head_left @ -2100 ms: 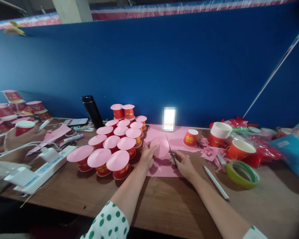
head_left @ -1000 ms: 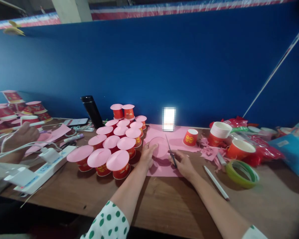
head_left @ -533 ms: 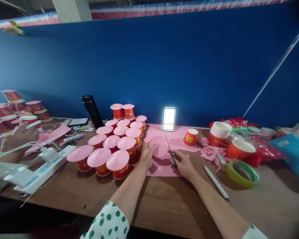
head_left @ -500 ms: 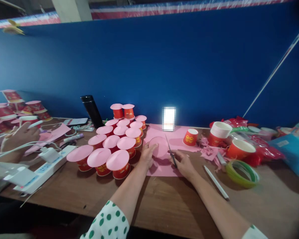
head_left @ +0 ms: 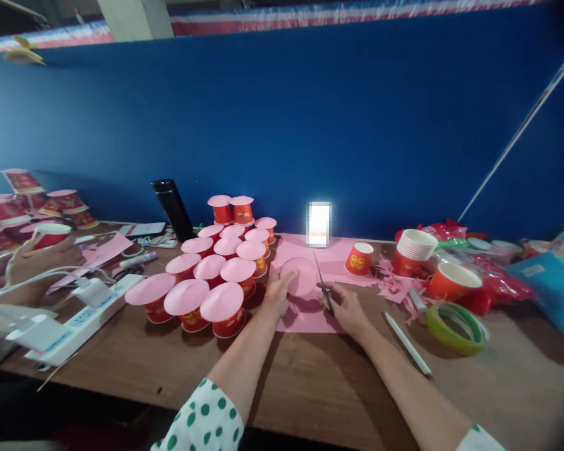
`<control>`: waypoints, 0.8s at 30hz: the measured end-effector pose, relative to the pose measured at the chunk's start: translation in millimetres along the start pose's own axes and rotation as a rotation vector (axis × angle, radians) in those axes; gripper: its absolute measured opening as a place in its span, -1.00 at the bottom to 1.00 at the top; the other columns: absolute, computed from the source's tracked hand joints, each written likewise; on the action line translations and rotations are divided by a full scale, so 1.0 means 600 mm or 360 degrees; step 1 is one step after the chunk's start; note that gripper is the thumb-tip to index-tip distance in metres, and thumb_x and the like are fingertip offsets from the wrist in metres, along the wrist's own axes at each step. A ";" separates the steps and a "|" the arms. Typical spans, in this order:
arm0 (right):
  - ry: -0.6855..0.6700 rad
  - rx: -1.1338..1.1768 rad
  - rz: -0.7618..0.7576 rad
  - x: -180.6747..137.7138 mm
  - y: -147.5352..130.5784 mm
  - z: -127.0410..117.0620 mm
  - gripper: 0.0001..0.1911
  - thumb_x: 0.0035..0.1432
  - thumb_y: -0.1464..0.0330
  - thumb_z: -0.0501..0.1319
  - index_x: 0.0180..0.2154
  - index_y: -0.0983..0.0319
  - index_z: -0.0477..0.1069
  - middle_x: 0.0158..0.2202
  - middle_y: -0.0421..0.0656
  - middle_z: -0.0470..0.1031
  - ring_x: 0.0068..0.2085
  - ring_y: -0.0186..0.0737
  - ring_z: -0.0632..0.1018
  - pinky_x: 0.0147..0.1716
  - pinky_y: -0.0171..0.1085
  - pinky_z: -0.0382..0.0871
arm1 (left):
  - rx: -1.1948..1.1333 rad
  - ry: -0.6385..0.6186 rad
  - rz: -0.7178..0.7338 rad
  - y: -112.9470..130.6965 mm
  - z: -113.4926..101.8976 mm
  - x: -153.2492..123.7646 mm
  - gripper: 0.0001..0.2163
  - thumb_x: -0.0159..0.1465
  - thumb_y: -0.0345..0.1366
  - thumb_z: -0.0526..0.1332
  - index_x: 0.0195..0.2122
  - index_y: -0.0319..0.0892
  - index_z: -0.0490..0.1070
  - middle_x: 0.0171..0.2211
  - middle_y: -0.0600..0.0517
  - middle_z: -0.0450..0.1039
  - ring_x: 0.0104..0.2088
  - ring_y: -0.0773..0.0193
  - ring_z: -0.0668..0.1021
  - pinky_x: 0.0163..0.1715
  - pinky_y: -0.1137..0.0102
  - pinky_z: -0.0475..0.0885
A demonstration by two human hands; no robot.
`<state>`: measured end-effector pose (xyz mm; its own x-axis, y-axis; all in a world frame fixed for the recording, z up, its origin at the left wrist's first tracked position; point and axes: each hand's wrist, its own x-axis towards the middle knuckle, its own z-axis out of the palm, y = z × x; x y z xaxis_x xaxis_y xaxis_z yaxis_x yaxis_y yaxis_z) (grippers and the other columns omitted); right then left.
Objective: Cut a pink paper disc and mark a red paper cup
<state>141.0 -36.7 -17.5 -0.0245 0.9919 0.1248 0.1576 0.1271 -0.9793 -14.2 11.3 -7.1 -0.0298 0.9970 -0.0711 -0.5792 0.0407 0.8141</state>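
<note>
Pinched in my left hand is a round pink paper disc, held just above a larger sheet of pink paper. My right hand is closed round the handles of dark scissors, whose blades point up and away along the disc's right edge. To the left stand several red paper cups topped with pink discs. An upside-down red cup rests on the sheet's right side, beside pink paper scraps.
On the right are stacked cups, an upright cup, a green tape roll and a white pen. A power strip, black bottle and another person's hands are at left. A bright phone leans on the blue partition.
My scissors have tilted very slightly beside the disc; my hands have hardly moved. At the far left, the other person's hands have shifted, and a red cup now shows in them.
</note>
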 end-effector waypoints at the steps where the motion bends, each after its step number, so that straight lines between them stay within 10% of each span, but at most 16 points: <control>1: -0.0015 0.0018 -0.0002 0.000 0.001 0.000 -0.51 -0.06 0.14 0.29 -0.12 0.28 0.44 -0.58 -0.26 0.35 -0.60 -0.38 0.32 -0.63 -0.37 0.25 | 0.0006 0.0003 0.0005 0.000 0.000 0.000 -0.63 -0.19 -0.28 0.45 -0.35 -0.28 0.42 -0.52 0.04 0.49 -0.53 0.33 0.50 -0.45 0.42 0.40; 24: 0.0024 -0.0041 -0.0017 0.002 0.001 0.001 -0.52 -0.09 0.15 0.31 -0.14 0.29 0.46 -0.56 -0.24 0.39 -0.59 -0.36 0.34 -0.63 -0.37 0.26 | -0.0034 -0.0119 -0.0053 -0.008 -0.005 0.003 -0.50 -0.16 -0.39 0.41 -0.14 -0.22 0.36 -0.39 0.01 0.54 -0.44 0.26 0.56 -0.33 0.31 0.46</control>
<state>140.6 -35.5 -17.9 -0.0112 0.9904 0.1378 0.1830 0.1375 -0.9735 -13.8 12.8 -12.9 0.0500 0.9973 -0.0542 -0.5963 0.0733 0.7994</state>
